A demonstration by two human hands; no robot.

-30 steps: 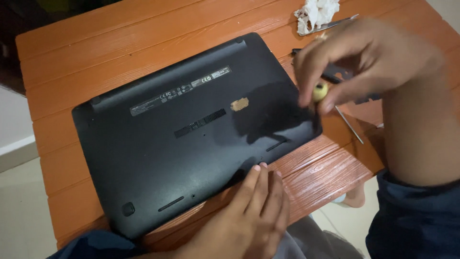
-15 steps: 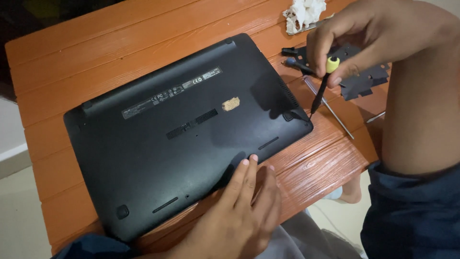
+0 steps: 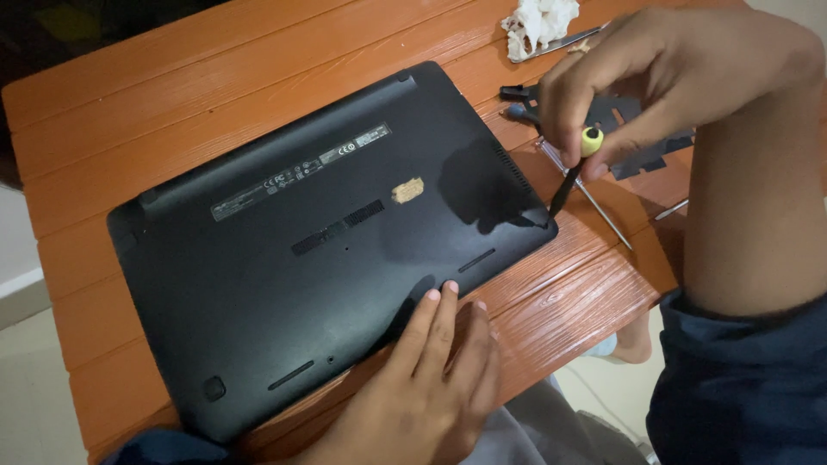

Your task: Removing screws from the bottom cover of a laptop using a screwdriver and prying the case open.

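Pinched between thumb and fingertips of the right hand (image 3: 663, 86) is a small screwdriver (image 3: 575, 168) with a yellow cap and black shaft, held steeply tilted. Its tip meets the near right corner of the laptop (image 3: 327, 250), which lies upside down, black base plate up, on the orange slatted wooden table (image 3: 172, 95). The left hand (image 3: 431, 379) lies flat, fingers extended and together, holding nothing; its fingertips press on the laptop's near edge, with the palm over the table edge.

Base plate shows a white-printed label strip, a slotted vent, a small tan sticker and side vent slits near the screwdriver tip.

Beyond the right hand: a flat black plastic part (image 3: 637, 129), partly hidden, and a thin metal rod (image 3: 594, 198) lying beside the laptop corner. Crumpled white tissue (image 3: 538, 24) sits at the table's far edge.
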